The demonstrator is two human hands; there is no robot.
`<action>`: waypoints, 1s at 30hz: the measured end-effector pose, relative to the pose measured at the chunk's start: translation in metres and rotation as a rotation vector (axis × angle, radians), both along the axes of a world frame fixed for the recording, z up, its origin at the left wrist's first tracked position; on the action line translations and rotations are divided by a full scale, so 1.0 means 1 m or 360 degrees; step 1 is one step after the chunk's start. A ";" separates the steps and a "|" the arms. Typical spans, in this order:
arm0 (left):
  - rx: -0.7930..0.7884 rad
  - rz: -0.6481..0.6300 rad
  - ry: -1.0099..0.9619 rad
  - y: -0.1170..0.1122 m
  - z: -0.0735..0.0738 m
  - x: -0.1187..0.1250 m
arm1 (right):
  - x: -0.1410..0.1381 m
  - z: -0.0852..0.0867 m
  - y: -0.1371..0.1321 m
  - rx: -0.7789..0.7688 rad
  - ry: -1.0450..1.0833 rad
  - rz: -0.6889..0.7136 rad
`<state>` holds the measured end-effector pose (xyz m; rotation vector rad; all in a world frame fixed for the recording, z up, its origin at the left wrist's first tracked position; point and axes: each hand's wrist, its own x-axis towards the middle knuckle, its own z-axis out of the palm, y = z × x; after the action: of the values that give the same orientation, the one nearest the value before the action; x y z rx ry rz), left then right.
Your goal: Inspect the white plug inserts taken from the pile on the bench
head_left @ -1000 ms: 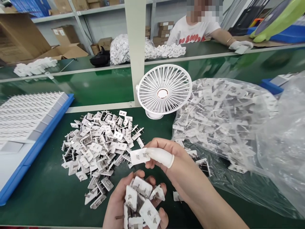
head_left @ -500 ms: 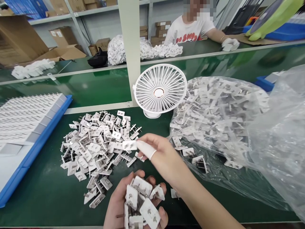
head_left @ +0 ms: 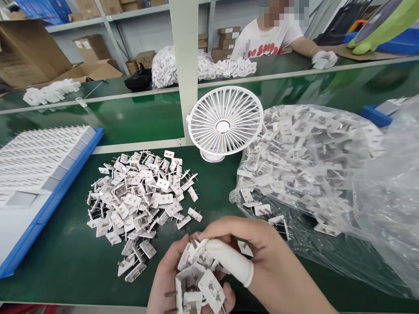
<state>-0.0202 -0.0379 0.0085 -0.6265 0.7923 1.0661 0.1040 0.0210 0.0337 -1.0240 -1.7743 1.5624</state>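
My left hand (head_left: 165, 279) is cupped palm up at the bottom centre and holds a handful of white plug pieces with metal prongs (head_left: 196, 279). My right hand (head_left: 258, 257), a white finger cot on its forefinger, reaches into that handful and pinches one of the pieces at its top. A loose pile of the same plug pieces (head_left: 140, 200) lies on the green bench just left of my hands.
A clear plastic bag full of plug pieces (head_left: 310, 161) sprawls on the right. A small white fan (head_left: 225, 122) stands behind the pile beside a post. A blue tray with rows of parts (head_left: 39, 170) sits at left. Another person (head_left: 271, 39) works across the far bench.
My right hand dropped a plug piece onto the pile's right edge, then drew back and down to the handful in my left hand.
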 end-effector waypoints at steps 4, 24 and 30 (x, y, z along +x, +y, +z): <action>-0.0037 -0.0041 -0.0118 0.004 0.003 0.002 | 0.007 -0.009 -0.004 -0.0186 0.0221 -0.0179; -0.0069 0.0034 -0.0061 0.002 0.002 0.000 | 0.002 -0.020 -0.010 -0.0202 0.0558 -0.0397; -0.0141 -0.0004 -0.0032 0.003 0.002 0.000 | -0.002 -0.012 0.003 0.0025 -0.0293 0.0042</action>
<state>-0.0202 -0.0349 0.0109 -0.7102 0.8262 1.0249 0.1020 0.0242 0.0221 -1.1736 -1.9264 1.5092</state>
